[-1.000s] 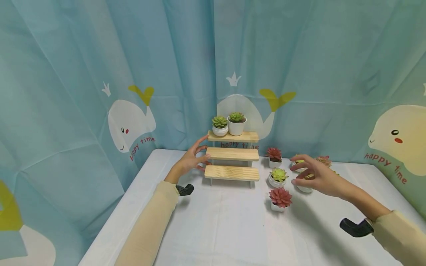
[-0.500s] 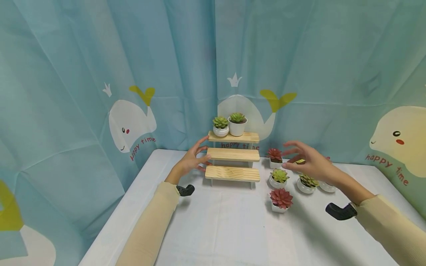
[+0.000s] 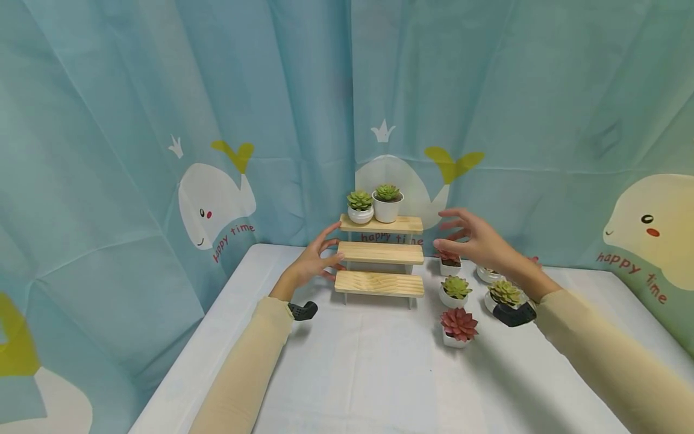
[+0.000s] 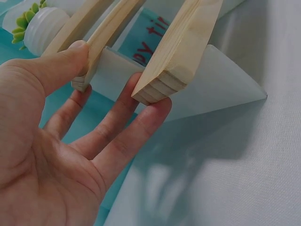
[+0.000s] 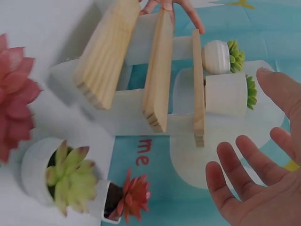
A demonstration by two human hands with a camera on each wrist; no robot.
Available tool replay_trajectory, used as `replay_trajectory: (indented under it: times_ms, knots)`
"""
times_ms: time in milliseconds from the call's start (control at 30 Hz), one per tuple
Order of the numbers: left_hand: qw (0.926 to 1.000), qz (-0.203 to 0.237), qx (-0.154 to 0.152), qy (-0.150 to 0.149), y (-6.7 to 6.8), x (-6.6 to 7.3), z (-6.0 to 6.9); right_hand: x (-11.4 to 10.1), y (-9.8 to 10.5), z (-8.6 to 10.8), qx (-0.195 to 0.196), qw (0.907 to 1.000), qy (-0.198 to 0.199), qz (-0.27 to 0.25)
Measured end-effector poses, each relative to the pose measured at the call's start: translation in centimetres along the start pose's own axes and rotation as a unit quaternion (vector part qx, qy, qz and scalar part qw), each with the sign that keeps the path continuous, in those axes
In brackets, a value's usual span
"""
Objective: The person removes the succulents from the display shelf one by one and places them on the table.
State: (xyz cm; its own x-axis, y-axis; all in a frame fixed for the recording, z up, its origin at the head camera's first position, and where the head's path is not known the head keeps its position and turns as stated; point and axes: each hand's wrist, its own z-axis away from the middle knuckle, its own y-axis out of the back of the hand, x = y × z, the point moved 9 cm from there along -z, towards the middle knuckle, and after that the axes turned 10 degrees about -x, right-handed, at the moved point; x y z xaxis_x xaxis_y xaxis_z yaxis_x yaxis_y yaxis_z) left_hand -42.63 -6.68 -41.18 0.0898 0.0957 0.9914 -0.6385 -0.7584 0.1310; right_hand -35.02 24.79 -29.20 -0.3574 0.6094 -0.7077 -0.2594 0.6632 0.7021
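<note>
A three-tier wooden stand (image 3: 379,252) with white side supports stands at the back of the table. My left hand (image 3: 311,262) holds its left side. In the left wrist view the thumb (image 4: 77,59) presses on the middle board's end, while fingertips (image 4: 157,106) touch the boards from below. Nothing is in my right hand (image 3: 472,238), raised just right of the stand, its fingers spread and slightly bent. Two green succulents, one in a small round pot (image 3: 360,214) and one in a taller pot (image 3: 387,210), sit on the top board's left half.
Right of the stand are a red succulent (image 3: 459,325) in front, a light green succulent (image 3: 455,289) behind it, and another red succulent (image 5: 131,195) partly under my right hand. Several more pots, including a green succulent (image 3: 504,292), stand farther right. A blue curtain (image 3: 303,90) hangs behind.
My empty right hand has moved left and up from over the right-hand pots to beside the stand's right end. My left hand has stayed on the stand.
</note>
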Motion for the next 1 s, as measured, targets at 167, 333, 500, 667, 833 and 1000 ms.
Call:
replay_trajectory:
  times_ms: [167, 333, 500, 667, 833, 1000]
  knots:
    - [1.0000, -0.002, 0.000, 0.002, 0.0, -0.1, 0.1, -0.2, -0.1, -1.9, 0.017, 0.9999, 0.002, -0.002]
    - [1.0000, -0.003, 0.003, 0.000, 0.1, -0.2, 0.1, -0.7, -0.3, -3.9, 0.031, 0.9995, 0.003, -0.009]
    - [1.0000, 0.000, 0.000, 0.000, 0.1, -0.3, 0.0, -0.7, -1.0, -5.8, 0.032, 0.9980, 0.003, -0.054]
    - [1.0000, 0.002, 0.000, 0.001, 0.2, -0.4, -0.1, -0.8, -1.8, -7.7, 0.035, 0.9948, -0.004, -0.095]
    - [1.0000, 0.004, 0.000, 0.000, 0.2, -0.4, -0.1, -0.5, -2.3, -9.1, 0.049, 0.9910, -0.019, -0.123]
    - [1.0000, 0.005, 0.000, 0.002, 0.2, -0.2, -0.1, 0.2, -2.6, -10.2, 0.061, 0.9873, -0.035, -0.142]
